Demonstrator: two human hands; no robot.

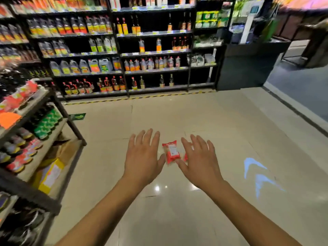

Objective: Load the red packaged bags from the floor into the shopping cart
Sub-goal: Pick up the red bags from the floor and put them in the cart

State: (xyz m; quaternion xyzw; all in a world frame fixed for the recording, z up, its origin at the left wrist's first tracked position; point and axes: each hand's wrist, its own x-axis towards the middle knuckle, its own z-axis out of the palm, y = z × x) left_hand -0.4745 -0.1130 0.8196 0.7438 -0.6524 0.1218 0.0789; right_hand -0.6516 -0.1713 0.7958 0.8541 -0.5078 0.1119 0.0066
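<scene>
A red packaged bag (171, 151) with a white label lies on the pale tiled floor, between my two hands. My left hand (142, 156) hovers just left of it, palm down, fingers spread, holding nothing. My right hand (198, 158) is stretched out just right of it, also open, and covers most of a second red bag (186, 157), of which only a red edge shows. No shopping cart is in view.
A black rack (53, 125) with jars, cans and a yellow box stands at the left. Tall shelves of bottles (124, 55) line the far side behind striped floor tape. A blue arrow marking (257, 173) is on the floor at right.
</scene>
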